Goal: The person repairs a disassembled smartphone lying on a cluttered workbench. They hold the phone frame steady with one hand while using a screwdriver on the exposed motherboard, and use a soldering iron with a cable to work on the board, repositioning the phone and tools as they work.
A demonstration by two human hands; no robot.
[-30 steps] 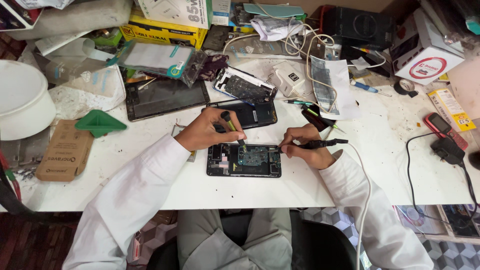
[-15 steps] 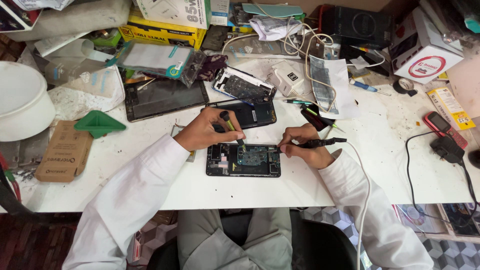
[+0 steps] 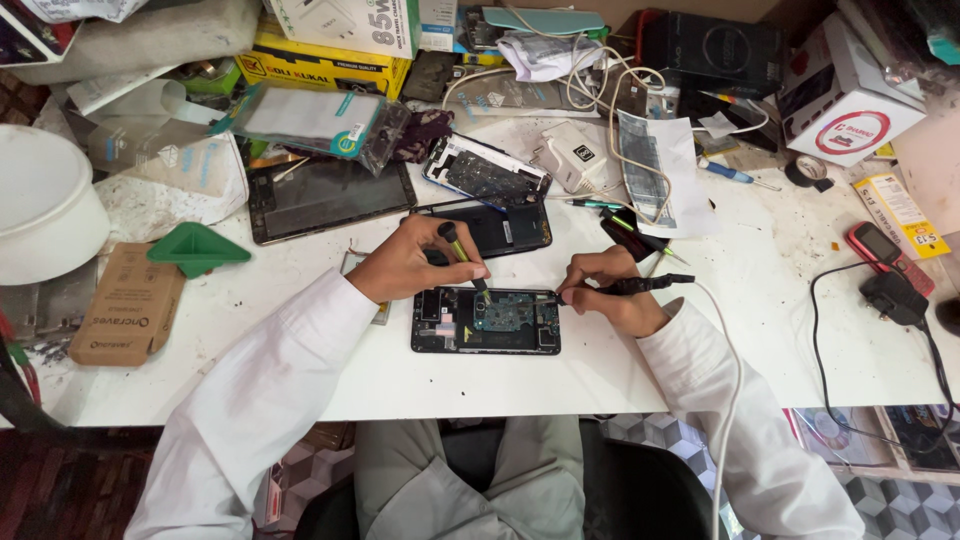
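Note:
An opened phone (image 3: 486, 321) lies flat on the white table (image 3: 760, 300), its circuit board showing. My left hand (image 3: 410, 262) grips a thin tool with a yellow-green handle (image 3: 457, 244), its tip down on the board. My right hand (image 3: 605, 289) holds a black corded pen-shaped tool (image 3: 645, 284) lying sideways, its tip at the phone's upper right edge. Both sleeves are white.
Behind the phone lie a dark phone back (image 3: 505, 227), another opened phone (image 3: 486, 170) and a tablet (image 3: 325, 196). A green triangular piece (image 3: 195, 247) and cardboard packet (image 3: 128, 303) sit left, a white bowl (image 3: 40, 205) beyond. A red phone (image 3: 884, 254) and black charger (image 3: 890, 297) lie right.

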